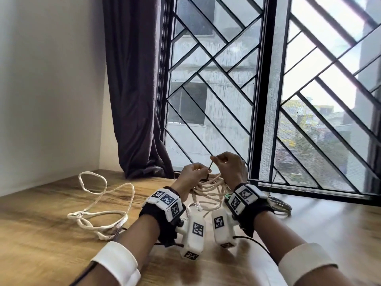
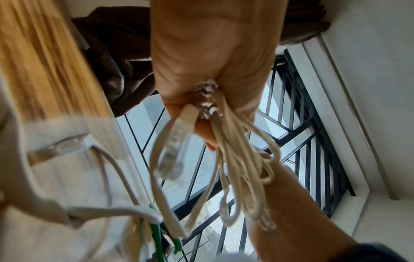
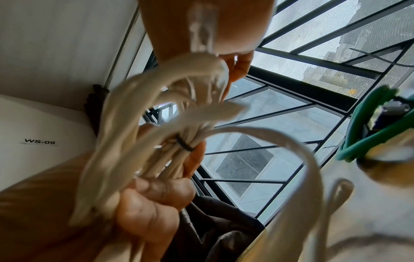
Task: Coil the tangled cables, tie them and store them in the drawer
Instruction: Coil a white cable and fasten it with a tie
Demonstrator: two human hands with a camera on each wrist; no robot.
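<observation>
Hands meet above the far edge of the wooden bench [image 1: 51, 234], close to the barred window [image 1: 216, 89]. Your left hand [image 1: 190, 178] has its fingers curled tight round a bundle of cream flat cable loops [image 1: 208, 190], gripping it just below a thin black tie [image 3: 184, 145] that circles the strands. Your right hand [image 1: 228, 168] pinches the free end of that dark tie between thumb and fingertips, raised a little over the bundle. The cable's loops hang from your left fist down toward the bench, between your two wrists. A clear plastic connector [image 2: 172, 152] dangles beside the loops in the left wrist view.

Left of your arms, a second cream flat cable [image 1: 99, 211] lies loose and uncoiled on the bench. Right of your right wrist a grey coiled cable [image 1: 282, 205] rests near the window frame. A dark curtain [image 1: 134, 89] hangs in the corner.
</observation>
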